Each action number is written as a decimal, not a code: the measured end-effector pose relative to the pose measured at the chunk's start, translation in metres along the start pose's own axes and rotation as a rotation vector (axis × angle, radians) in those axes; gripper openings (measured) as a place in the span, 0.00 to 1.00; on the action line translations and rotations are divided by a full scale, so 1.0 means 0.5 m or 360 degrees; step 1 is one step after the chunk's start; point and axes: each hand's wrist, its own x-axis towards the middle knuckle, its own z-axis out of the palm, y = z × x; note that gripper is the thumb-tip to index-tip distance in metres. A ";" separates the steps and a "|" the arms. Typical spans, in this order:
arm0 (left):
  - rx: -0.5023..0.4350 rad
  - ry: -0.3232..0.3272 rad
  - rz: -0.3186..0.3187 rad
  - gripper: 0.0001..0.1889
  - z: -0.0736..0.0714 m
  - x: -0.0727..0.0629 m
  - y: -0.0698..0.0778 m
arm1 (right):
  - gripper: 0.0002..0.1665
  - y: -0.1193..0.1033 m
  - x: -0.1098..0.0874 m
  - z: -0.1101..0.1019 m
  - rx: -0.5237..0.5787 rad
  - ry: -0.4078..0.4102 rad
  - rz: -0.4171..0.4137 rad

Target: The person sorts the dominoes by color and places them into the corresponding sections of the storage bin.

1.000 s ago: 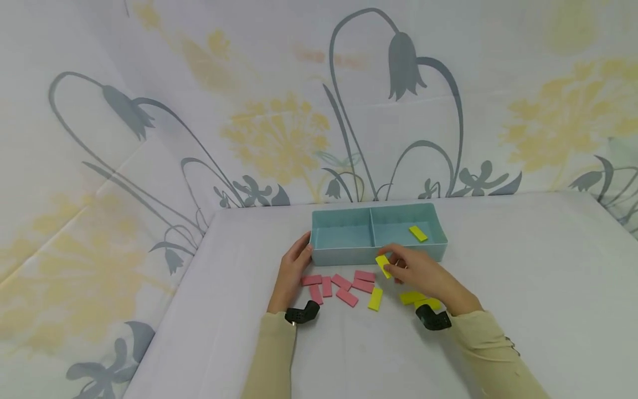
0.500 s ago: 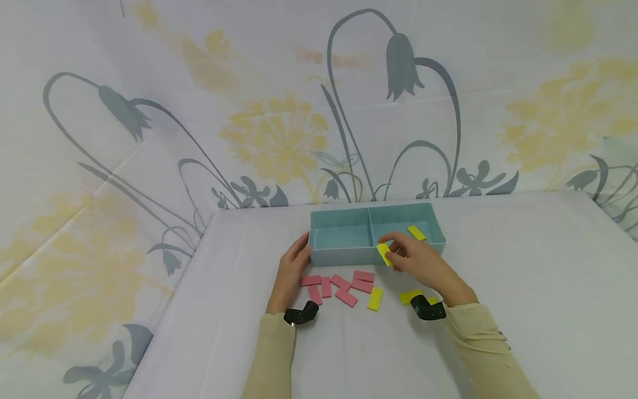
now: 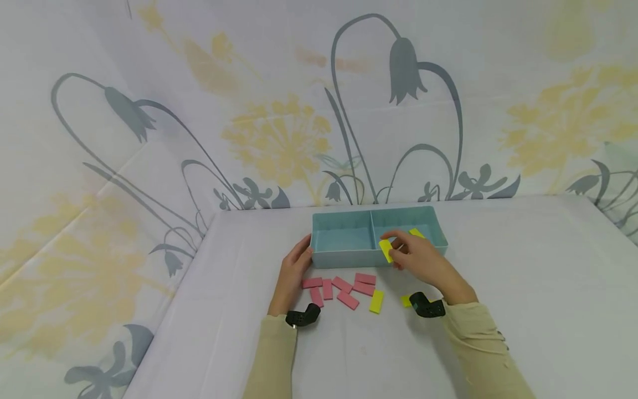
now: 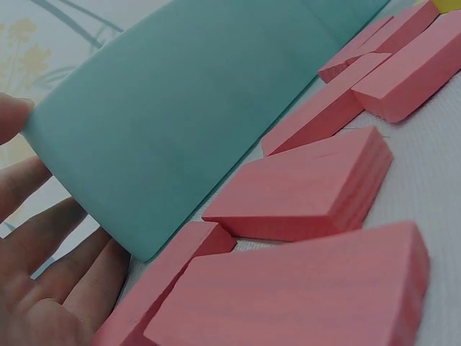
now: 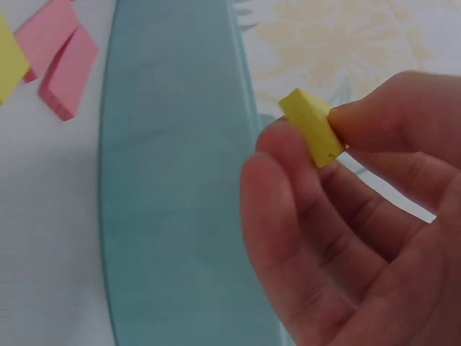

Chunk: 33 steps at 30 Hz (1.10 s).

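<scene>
A teal box (image 3: 344, 259) with a divider stands at the back of the table. My right hand (image 3: 421, 260) pinches a yellow wooden block (image 3: 386, 250) between thumb and fingers, over the box's front rim near the divider. In the right wrist view that block (image 5: 311, 130) shows end-on at the fingertips. Another yellow block (image 3: 416, 233) lies in the right compartment, partly hidden by the hand. My left hand (image 3: 291, 275) rests against the box's left end, its fingers extended along that end and the thumb at the front corner, as the left wrist view shows.
Several pink blocks (image 3: 347, 300) lie on the white cloth in front of the box, some touching. A yellow block (image 3: 376, 301) lies just right of them. More yellow (image 3: 406, 301) shows beneath the right wrist, mostly hidden by the black wrist camera (image 3: 426, 305).
My right hand has moved forward and up with the yellow block, from in front of the box to its front rim. The left hand has stayed at the box's left end.
</scene>
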 end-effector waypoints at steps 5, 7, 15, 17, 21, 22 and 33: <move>0.0010 -0.0020 -0.0040 0.29 0.003 -0.005 -0.006 | 0.21 0.010 -0.007 -0.003 0.0129 0.0055 0.0034; 0.0022 -0.0022 -0.0048 0.29 0.003 -0.007 -0.008 | 0.21 0.016 -0.009 -0.002 0.0178 0.0082 0.0057; 0.0058 0.0005 -0.0036 0.28 -0.003 -0.009 -0.009 | 0.14 0.027 -0.010 -0.009 0.0190 0.0269 0.0037; 0.0064 0.0020 -0.0022 0.28 -0.005 -0.004 -0.014 | 0.15 0.029 -0.009 -0.015 0.0161 0.0358 0.0010; 0.0078 0.0050 -0.0019 0.24 -0.011 0.010 -0.035 | 0.18 0.036 -0.008 -0.026 0.0173 0.0505 0.0012; 0.0087 0.0058 -0.0016 0.24 -0.012 0.014 -0.041 | 0.18 0.038 -0.008 -0.028 0.0184 0.0531 0.0023; 0.0058 0.0024 -0.0031 0.25 -0.005 0.018 -0.035 | 0.21 0.064 -0.010 -0.033 0.0152 0.0624 0.0128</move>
